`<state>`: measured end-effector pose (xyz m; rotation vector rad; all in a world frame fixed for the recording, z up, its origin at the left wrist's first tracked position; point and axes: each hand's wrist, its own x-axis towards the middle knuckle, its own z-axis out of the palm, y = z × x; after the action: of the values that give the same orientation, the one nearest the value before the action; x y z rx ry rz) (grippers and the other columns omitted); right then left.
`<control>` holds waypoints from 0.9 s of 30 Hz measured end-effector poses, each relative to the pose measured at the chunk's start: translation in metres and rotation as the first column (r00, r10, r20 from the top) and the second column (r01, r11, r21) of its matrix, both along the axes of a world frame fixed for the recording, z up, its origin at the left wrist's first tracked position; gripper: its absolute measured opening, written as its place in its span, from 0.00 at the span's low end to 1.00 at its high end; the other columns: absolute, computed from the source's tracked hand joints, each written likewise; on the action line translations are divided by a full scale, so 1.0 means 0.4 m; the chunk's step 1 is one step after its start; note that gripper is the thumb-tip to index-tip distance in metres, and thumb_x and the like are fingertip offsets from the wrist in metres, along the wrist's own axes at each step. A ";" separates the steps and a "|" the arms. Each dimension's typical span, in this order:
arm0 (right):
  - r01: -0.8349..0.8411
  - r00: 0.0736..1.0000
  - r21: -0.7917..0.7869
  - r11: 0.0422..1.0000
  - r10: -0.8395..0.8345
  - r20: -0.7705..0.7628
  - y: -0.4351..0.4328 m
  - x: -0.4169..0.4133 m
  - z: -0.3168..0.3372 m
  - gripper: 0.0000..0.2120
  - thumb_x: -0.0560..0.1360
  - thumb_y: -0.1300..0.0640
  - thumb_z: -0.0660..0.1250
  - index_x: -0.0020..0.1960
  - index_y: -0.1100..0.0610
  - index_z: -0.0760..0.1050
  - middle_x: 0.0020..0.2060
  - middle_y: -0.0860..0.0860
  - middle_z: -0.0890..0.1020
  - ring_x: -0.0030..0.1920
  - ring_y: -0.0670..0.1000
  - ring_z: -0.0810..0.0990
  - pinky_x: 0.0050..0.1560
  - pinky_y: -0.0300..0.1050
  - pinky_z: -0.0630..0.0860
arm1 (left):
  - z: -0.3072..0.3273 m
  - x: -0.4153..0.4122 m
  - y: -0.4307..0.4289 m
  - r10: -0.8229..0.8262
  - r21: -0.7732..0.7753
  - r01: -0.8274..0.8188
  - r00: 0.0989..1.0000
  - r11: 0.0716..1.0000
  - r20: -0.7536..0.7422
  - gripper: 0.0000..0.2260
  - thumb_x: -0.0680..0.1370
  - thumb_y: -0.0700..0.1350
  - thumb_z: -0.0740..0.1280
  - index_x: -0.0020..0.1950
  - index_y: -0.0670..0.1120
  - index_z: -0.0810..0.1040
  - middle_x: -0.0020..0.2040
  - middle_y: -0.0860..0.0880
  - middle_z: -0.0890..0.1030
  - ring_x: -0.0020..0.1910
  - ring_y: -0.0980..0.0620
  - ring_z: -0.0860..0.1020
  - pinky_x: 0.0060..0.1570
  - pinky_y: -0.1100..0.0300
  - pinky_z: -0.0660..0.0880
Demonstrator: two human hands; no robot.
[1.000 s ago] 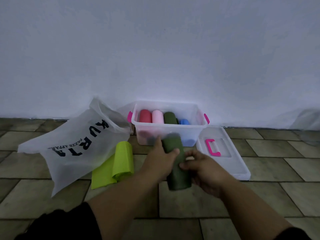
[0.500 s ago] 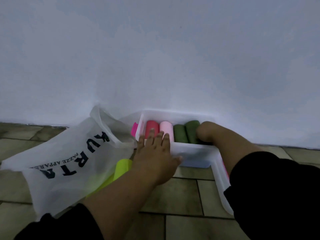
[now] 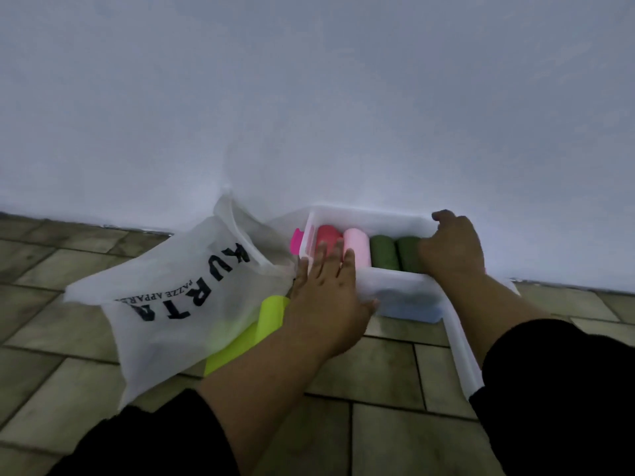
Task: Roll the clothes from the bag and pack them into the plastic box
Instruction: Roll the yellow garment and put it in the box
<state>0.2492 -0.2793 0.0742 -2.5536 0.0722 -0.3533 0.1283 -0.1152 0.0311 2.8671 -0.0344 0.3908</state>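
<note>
- The plastic box (image 3: 395, 290) looks like frosted, translucent plastic — smooth, faintly glossy.
- The bag (image 3: 178, 297) is thin, milky white, matt.
- Cloth rolls (image 3: 383, 252) appear soft and matt.
- Floor tiles (image 3: 381, 369) look dull, stone-like.
- The wall (image 3: 309, 97) is matt — painted.

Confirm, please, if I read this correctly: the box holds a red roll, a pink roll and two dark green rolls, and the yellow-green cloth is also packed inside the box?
Not quite. The head view shows the yellow-green cloth lying on the floor beside the bag, outside the box. The red roll, pink roll and two dark green rolls are in the box, as you said.
</note>
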 end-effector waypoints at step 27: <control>-0.610 0.787 -0.289 0.738 0.519 -0.334 -0.071 -0.549 -0.235 0.24 0.66 0.42 0.69 0.58 0.48 0.70 0.56 0.48 0.75 0.57 0.52 0.74 0.54 0.44 0.70 | -0.138 -0.351 -0.037 -0.307 -0.096 0.291 0.905 0.952 -0.294 0.29 0.72 0.63 0.56 0.71 0.53 0.63 0.69 0.53 0.68 0.66 0.51 0.68 0.63 0.56 0.64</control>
<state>0.0294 -0.3078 -0.0197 -2.8158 -0.7610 0.2014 -0.0123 -0.1301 -0.0239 2.7747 -0.3973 -0.1133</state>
